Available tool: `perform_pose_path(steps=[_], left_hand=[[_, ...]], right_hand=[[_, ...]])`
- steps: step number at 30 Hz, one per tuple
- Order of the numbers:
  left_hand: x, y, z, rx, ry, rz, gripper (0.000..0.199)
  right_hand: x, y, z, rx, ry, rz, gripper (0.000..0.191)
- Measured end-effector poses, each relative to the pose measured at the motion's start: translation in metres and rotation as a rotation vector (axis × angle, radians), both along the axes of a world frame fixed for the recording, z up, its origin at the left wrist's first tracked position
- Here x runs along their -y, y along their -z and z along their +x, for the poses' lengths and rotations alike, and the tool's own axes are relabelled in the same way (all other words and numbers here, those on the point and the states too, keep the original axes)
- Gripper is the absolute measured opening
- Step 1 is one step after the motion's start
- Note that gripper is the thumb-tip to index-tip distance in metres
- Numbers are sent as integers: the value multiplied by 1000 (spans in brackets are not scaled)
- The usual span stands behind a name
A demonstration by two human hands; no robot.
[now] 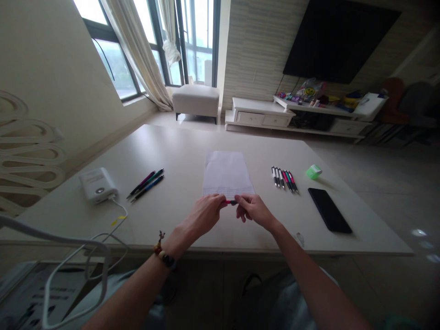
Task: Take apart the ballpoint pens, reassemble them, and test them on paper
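This is a home living room: a wall-mounted television [340,39] hangs at one o'clock above a low white media cabinet [261,112] holding small packets, while a cushioned ottoman [195,101] stands at eleven o'clock before tall curtained windows [197,36].

Sheet of paper [227,174] lies straight ahead of left hand [202,214] and right hand [252,211]; tabletop [178,151] gaps reach left pens [145,185], right pens [284,179].
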State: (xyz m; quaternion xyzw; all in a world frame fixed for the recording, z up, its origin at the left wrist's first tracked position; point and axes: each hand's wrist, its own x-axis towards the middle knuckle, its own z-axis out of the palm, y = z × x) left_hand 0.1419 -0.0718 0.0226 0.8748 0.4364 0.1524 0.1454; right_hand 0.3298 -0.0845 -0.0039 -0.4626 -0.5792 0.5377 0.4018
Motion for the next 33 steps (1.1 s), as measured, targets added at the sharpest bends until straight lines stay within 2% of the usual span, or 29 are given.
perform_pose_path(steps=[8,14,19,24,28,33], left_hand=[[0,-1,0,-7,-26,-46,28],[-2,3,-1,15,-15,-35,28],[-3,6,-1,33,-33,-57,24],[-1,4,0,47,1,-85,24],[0,2,-2,23,-28,-105,23],[0,3,-3,15,-17,-112,26]], right_hand=[[0,0,0,-12,15,34,33],[-2,0,1,-9,69,63,33],[-3,2,3,11,173,157,32],[-1,4,1,109,115,142,33],[-1,4,0,128,171,213,31],[-1,3,0,110,87,140,34]])
